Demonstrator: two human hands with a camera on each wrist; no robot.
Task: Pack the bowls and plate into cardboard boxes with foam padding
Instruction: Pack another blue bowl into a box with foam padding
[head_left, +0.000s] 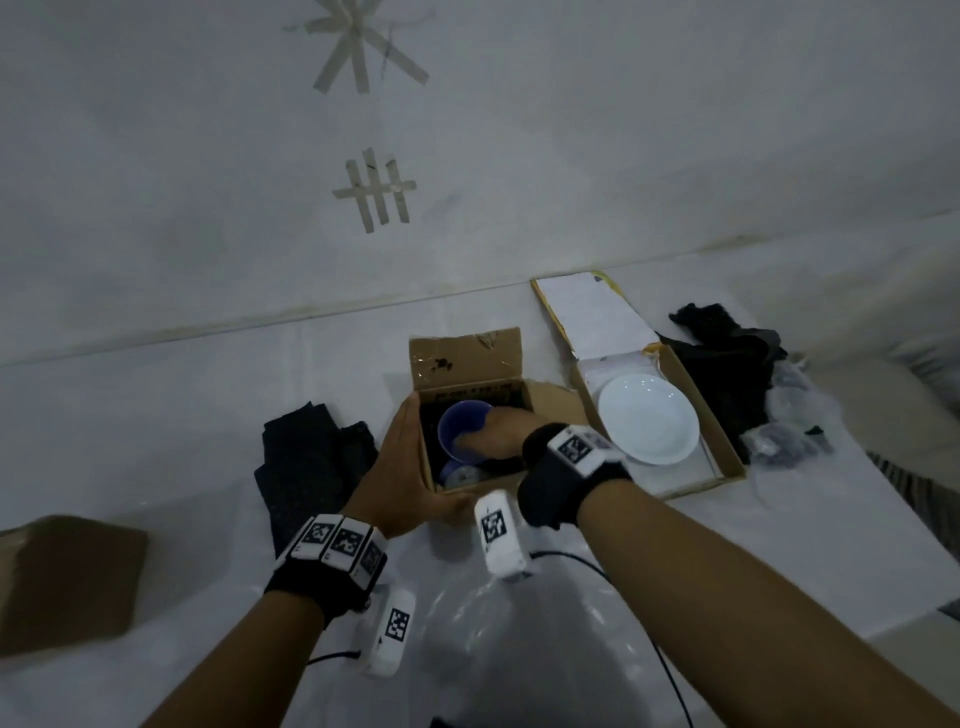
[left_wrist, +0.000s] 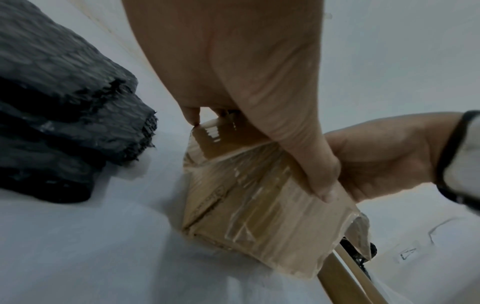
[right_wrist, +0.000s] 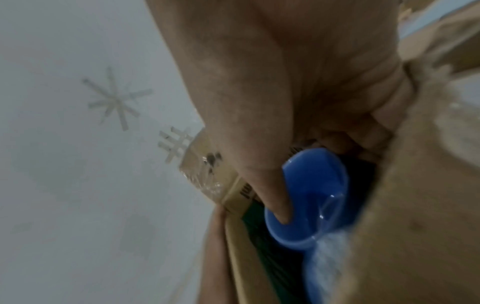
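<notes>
Looks like a makeshift recording station, not a lived-in room: a desk draped in white plastic sheeting, a bare white wall with beige tape marks, brown cardboard boxes, black foam sheets

Nothing legible: the box carries a blurred black print line inside; square black-and-white code tags ride wristbands beside it.

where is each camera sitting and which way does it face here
Head: worn on the head, facing forward and down at the small box, blue bowl and white plate; both forearms show.
Left wrist: looks along the left hand at the box's taped outside and black foam; palm and thumb show.
Right wrist: looks along the right hand into the box; its thumb sits inside the bowl.
Head and right wrist share the bowl.
</notes>
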